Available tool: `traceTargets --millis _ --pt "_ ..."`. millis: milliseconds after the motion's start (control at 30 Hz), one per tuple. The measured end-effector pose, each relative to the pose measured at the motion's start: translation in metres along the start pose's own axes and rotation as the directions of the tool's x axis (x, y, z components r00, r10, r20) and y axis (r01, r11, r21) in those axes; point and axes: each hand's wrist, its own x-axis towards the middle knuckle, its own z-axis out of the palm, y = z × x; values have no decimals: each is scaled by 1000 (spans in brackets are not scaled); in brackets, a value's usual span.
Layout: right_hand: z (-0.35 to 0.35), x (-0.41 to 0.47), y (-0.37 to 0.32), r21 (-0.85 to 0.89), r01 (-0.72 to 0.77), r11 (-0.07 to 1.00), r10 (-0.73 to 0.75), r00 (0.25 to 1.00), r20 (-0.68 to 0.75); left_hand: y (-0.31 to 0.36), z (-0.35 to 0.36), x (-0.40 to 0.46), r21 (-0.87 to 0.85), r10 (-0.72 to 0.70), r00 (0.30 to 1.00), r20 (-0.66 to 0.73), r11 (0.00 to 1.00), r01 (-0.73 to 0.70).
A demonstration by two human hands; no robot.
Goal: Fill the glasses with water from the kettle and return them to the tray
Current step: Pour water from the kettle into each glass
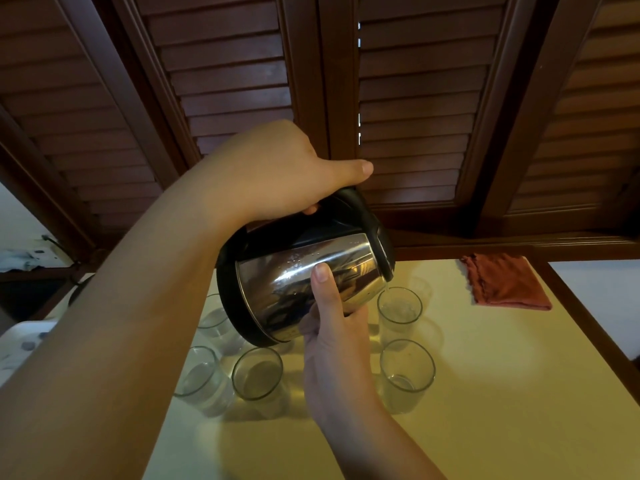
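A steel kettle (304, 271) with a black lid and handle is tilted, its spout down to the right over a clear glass (399, 305). A thin stream of water runs into that glass. My left hand (277, 168) grips the black handle from above. My right hand (332, 327) supports the kettle's steel body from below, thumb on its side and fingers curled under it. Several more glasses stand on the yellow table: one near right (407, 368), one in the middle (257, 374), one at the left (199, 372), and another (213, 315) partly hidden behind the kettle.
A folded red cloth (507, 282) lies at the table's (485, 410) far right. Dark wooden louvred shutters (415, 98) rise right behind the table. A white object (24, 344) sits off the left edge. A wooden rim runs along the table's right side.
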Motion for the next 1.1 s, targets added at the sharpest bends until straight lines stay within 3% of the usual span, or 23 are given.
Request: traceTargets --millis 200,367,533,900,1100 --pt "-4 1 -4 -100 25 995 -22 999 30 -18 -2 -11 -100 -41 997 -64 994 35" --pt "-1 -5 -8 -191 88 978 -87 996 10 -41 -4 -29 -304 -96 992 -82 950 67" --pt "11 -28 -3 -279 127 952 -130 991 8 -61 -12 -56 -400 -64 993 -98 916 19" --pt "37 -86 24 -100 64 993 -73 993 -97 -37 -35 -87 -116 126 992 -25 985 -128" --pt "33 -93 21 19 12 1000 -10 994 -111 -21 -28 -83 -42 151 988 42 988 -149"
